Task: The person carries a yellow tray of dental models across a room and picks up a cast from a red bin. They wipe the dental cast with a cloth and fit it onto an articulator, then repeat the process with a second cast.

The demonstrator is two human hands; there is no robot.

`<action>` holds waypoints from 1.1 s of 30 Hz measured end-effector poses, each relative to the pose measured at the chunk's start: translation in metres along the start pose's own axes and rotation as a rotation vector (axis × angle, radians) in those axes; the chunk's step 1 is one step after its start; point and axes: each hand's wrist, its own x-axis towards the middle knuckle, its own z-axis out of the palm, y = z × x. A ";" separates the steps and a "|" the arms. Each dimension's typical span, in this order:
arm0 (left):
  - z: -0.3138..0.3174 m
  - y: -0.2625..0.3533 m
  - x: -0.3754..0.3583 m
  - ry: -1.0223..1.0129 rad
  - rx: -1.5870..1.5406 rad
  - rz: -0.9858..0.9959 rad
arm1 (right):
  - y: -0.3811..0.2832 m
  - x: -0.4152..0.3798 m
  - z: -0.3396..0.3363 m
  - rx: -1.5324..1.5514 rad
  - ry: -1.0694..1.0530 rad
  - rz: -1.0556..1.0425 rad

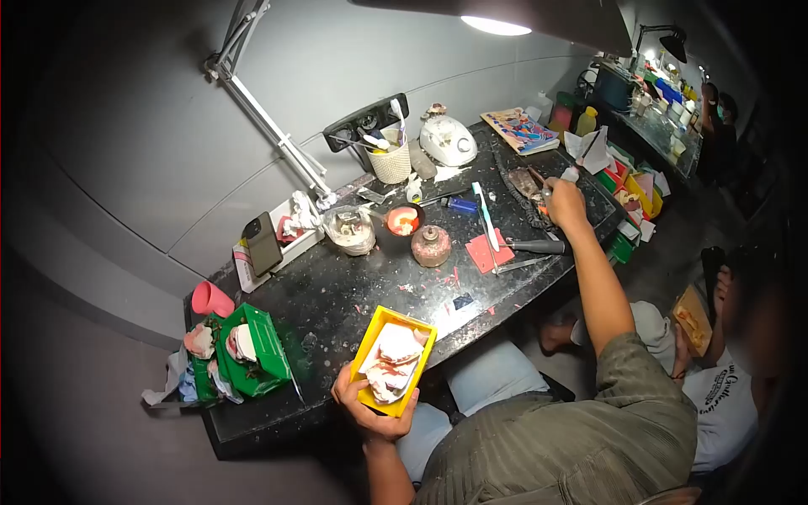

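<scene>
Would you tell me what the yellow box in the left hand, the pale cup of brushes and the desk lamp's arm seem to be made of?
The yellow box looks like smooth plastic, given its even colour and thin, straight walls. The pale cup has a woven-looking texture, perhaps moulded plastic, though wicker is possible. The lamp's arm seems painted metal: slim, straight bars with a light finish.

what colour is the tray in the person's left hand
The tray in the left hand is yellow, seen best in the head view.
</scene>
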 end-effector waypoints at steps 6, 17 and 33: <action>-0.011 -0.005 0.009 -0.028 0.056 0.016 | -0.093 -0.057 -0.020 0.591 0.175 -0.269; -0.003 0.003 0.003 -0.045 0.052 0.001 | -0.164 -0.089 -0.013 0.754 -0.166 -0.392; -0.036 -0.001 0.078 -0.090 -0.245 0.097 | -0.155 -0.109 -0.103 0.728 -0.443 -0.314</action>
